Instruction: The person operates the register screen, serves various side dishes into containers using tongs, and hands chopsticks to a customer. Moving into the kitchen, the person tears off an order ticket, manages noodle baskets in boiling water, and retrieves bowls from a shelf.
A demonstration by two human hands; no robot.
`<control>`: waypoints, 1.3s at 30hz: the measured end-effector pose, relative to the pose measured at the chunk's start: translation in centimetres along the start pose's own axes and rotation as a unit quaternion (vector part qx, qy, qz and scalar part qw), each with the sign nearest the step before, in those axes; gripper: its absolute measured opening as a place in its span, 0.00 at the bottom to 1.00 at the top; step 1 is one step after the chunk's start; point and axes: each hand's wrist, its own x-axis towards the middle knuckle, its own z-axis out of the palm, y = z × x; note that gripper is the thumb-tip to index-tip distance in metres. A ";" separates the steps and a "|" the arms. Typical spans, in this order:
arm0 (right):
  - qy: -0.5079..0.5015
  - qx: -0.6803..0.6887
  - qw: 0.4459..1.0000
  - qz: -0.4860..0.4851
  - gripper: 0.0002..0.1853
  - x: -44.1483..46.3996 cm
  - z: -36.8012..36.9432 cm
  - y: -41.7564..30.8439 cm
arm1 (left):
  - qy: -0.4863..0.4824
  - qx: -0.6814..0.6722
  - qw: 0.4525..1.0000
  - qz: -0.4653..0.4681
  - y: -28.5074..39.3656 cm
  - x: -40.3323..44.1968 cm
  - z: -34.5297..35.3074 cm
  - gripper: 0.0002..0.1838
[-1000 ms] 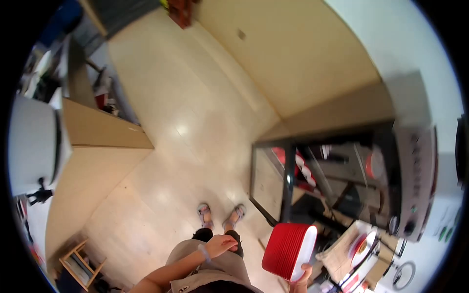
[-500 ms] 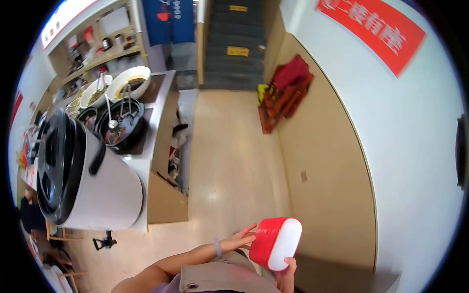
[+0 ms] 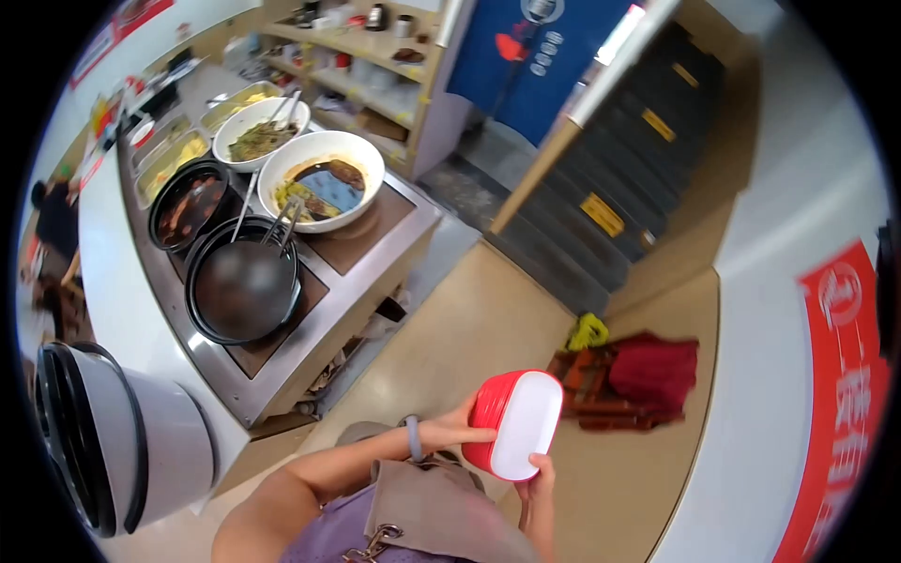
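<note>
A nested stack of oval bowls (image 3: 528, 427), red outside and white inside, is held in front of my body with the white opening facing right. My left hand (image 3: 456, 426) grips its left side, the thumb lying over the rim. At the lower right, my right hand (image 3: 538, 480) holds the rim with its thumb on the white inside. Left of the stack is a counter (image 3: 249, 394) bearing a black pot (image 3: 242, 291) of dark liquid, a second black pot (image 3: 190, 204), and two white bowls of food (image 3: 322, 181) (image 3: 260, 133) with utensils.
A large white cooker (image 3: 174, 441) with a black lid stands at the lower left. Shelves (image 3: 375, 42) and dark stairs (image 3: 587, 178) are ahead. A wooden chair (image 3: 587, 380) with dark red cloth is by the right wall. A person (image 3: 58, 220) is at the far left.
The view has swung left toward the counter and stairs. My left hand, apart from the bowls a second ago, has closed on their side. The stack has stayed in my right hand.
</note>
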 end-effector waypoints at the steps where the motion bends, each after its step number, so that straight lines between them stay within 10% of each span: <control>1: -0.007 -0.012 1.000 0.002 0.39 2.1 0.5 -1.7 | 0.016 0.012 1.000 0.003 0.9 1.8 -0.7 0.53; 16: -0.374 -0.251 0.876 0.174 0.44 53.1 22.8 -27.7 | 0.293 -0.091 0.915 0.260 23.6 30.3 -21.2 0.55; 39: -0.613 -0.378 0.641 0.267 0.42 98.2 88.2 -16.0 | 0.528 -0.203 0.702 0.432 65.6 25.8 -67.4 0.52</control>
